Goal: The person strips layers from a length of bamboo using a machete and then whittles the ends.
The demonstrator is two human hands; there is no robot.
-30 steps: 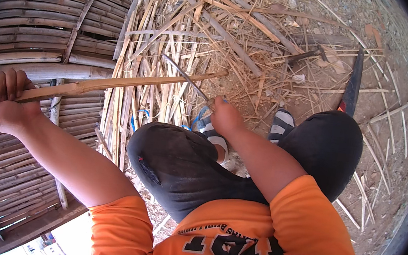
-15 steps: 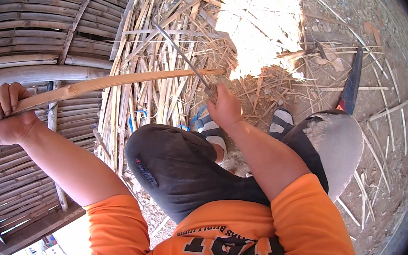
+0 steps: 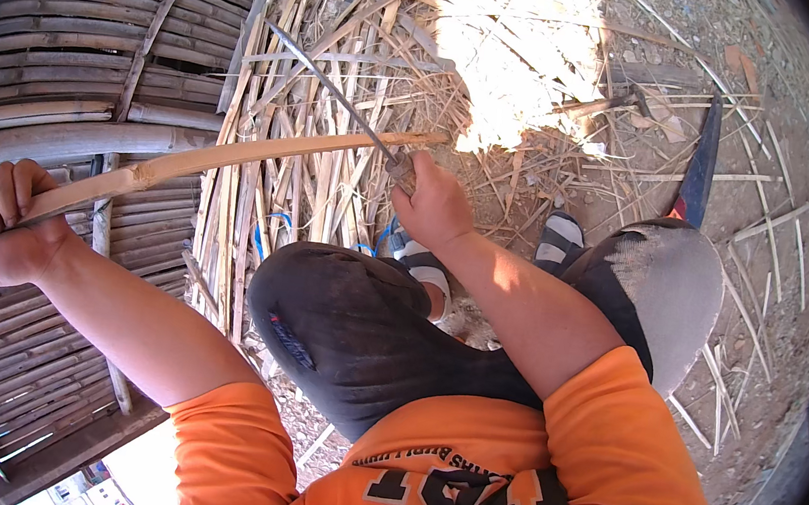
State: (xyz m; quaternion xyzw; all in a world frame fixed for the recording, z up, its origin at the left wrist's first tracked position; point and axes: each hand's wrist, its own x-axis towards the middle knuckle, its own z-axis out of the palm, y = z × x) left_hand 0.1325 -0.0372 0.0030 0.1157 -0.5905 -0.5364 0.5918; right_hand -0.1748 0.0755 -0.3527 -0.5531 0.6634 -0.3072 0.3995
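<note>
My left hand (image 3: 13, 226) is closed round the left end of a long, pale split bamboo strip (image 3: 256, 153). The strip slants up to the right across my front, with a knot partway along it. In my right hand (image 3: 435, 204) is the handle of a knife; the narrow knife blade (image 3: 329, 86) points up and left. Near the handle, the blade crosses the strip close to its far right end. Part of the handle is hidden by my fingers.
A bamboo slat wall (image 3: 61, 24) stands at my left. Beyond my knees lies a heap of split bamboo pieces (image 3: 281, 109). A hammer-like tool (image 3: 631, 101) and a dark-bladed saw (image 3: 703, 152) are to the right, among scattered slivers.
My right hand has slid a little to the left along the strip, and the knife tip has swung left and up. My left hand and the strip have barely shifted.
</note>
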